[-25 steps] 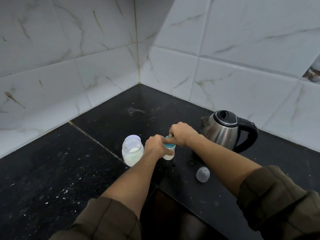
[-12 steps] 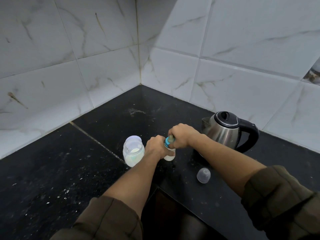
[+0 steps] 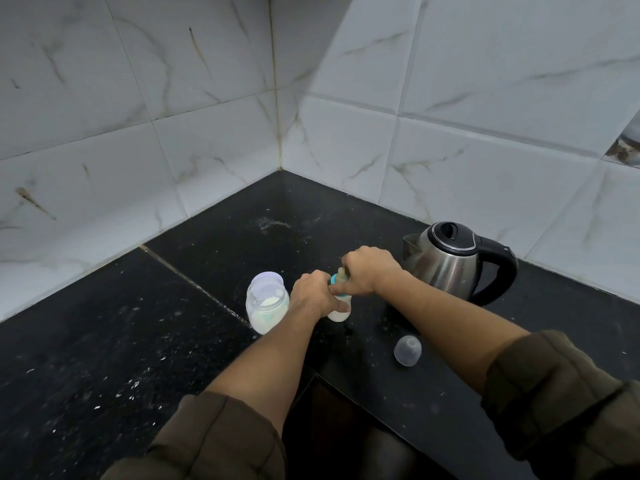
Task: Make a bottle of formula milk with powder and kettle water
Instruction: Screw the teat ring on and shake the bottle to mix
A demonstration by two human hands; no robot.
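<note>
The left hand [image 3: 313, 294] was clenched around the small milky-white plastic feeding bottle [image 3: 340, 311] standing on the speckled black stone counter [image 3: 104, 358], while the right hand [image 3: 369, 271] gripped its teal screw collar [image 3: 334, 280] and pale teat. Compared with a second ago the right wrist had rolled slightly (probably tightening), suggesting the bottle was nearly closed. Left of the grip stood the open clear powder jar [image 3: 266, 306]; right, the steel kettle [image 3: 450, 261]; nearer, the clear dome cap [image 3: 407, 350].

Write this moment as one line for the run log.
step: fitting teat collar | left hand: holds bottle | right hand: on teat | powder jar: open | cap: on counter | kettle: shut
</note>
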